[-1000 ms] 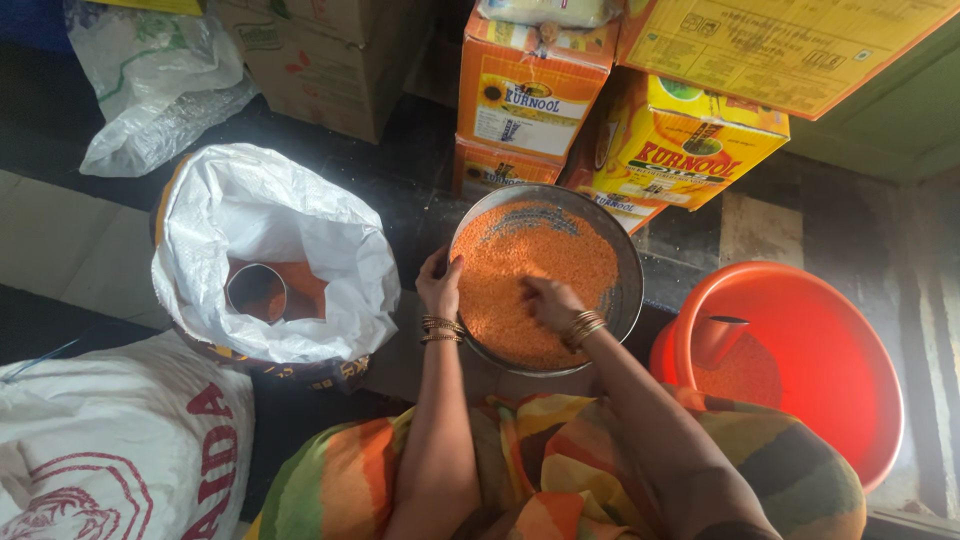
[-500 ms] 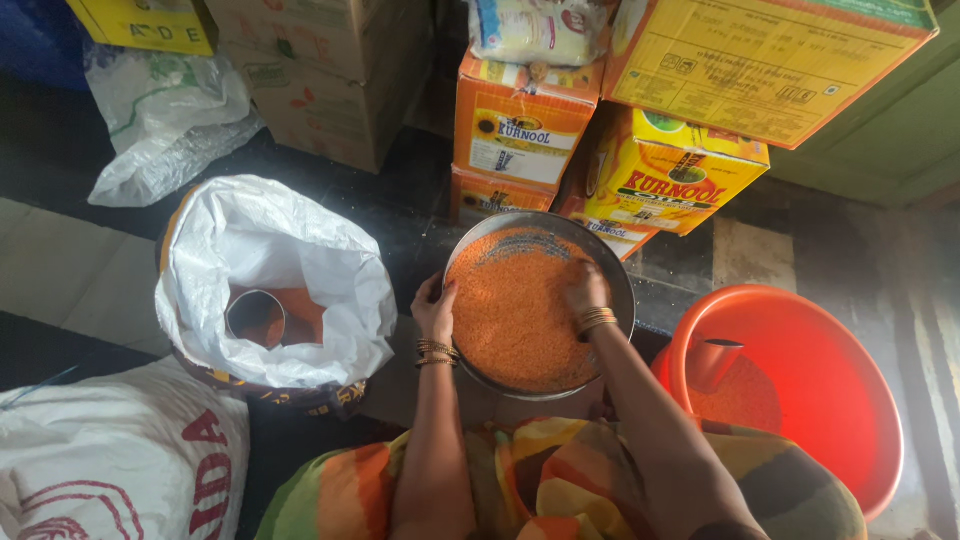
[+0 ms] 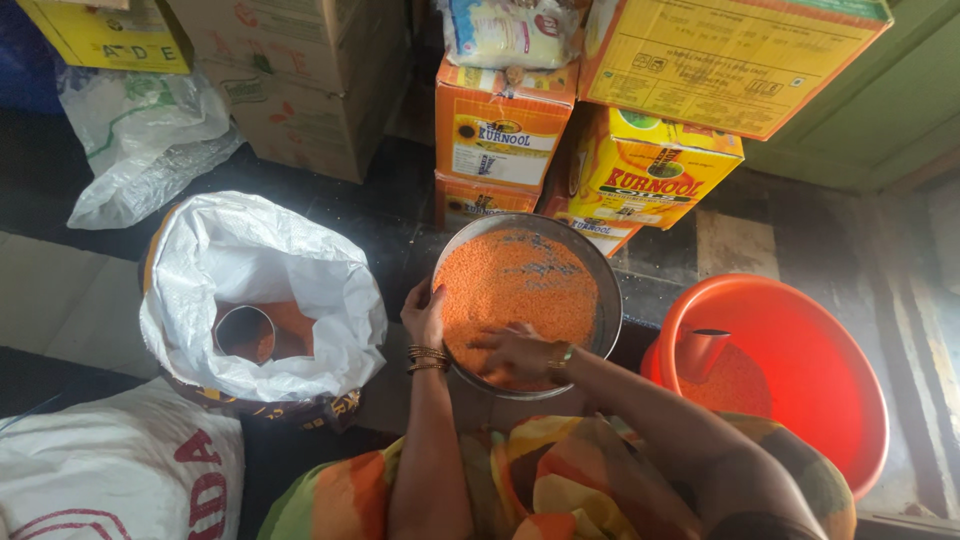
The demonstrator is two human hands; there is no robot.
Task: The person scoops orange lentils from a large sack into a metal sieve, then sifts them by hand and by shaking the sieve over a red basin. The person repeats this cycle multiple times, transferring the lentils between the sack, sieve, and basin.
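A round metal pan point(image 3: 610, 300) full of orange lentils point(image 3: 510, 285) sits tilted in front of me. My left hand point(image 3: 424, 316) grips the pan's left rim, with bangles on the wrist. My right hand point(image 3: 512, 353) lies flat in the lentils near the pan's near edge, fingers spread on the grains. A bracelet shows on that wrist.
A white sack point(image 3: 260, 290) stands open at the left with a metal cup point(image 3: 243, 333) in orange lentils. An orange tub point(image 3: 790, 370) at the right holds a metal cup point(image 3: 702, 350) and lentils. Cardboard boxes point(image 3: 500, 130) are stacked behind. Another white sack point(image 3: 110, 470) lies lower left.
My right hand has moved from the pan's right rim down into the lentils near the near edge. The pan has tilted and the grains have shifted.
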